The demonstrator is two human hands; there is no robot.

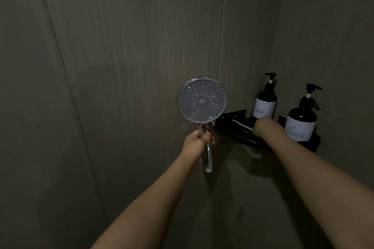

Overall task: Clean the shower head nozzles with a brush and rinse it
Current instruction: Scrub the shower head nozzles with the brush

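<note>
While left hand (197,139) grips the head (202,102) face-out, right hand (263,125) reaches the shelf (238,128); its fingers can't be told. Best pinch the brush (241,124) cleanly, keeping nozzles steady

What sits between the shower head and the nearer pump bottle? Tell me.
In the head view, between the shower head and the pump bottle lie the black corner shelf, a white brush handle and the right hand.

One shower head (202,102), two pump bottles (264,100) (301,119), one corner shelf (238,127), two hands (197,139) (263,125)
</note>
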